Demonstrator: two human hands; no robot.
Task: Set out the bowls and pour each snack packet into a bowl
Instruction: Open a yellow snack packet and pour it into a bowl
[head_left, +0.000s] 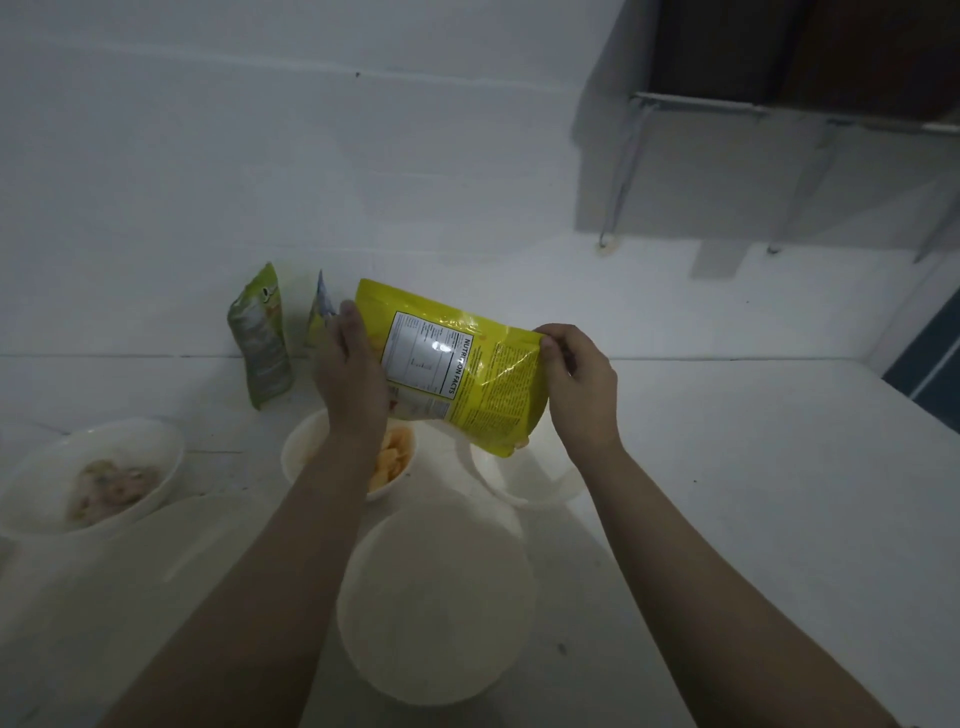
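Both hands pinch the yellow packet (457, 364) between them, left hand (350, 374) and right hand (579, 384) at opposite ends, above a bowl (524, 480).

The left forearm (311, 519) hides much of the middle bowl (298, 447) of chips. A blue-and-yellow packet (318, 312) is mostly hidden behind the left hand (350, 374). The packets' small print is unreadable.
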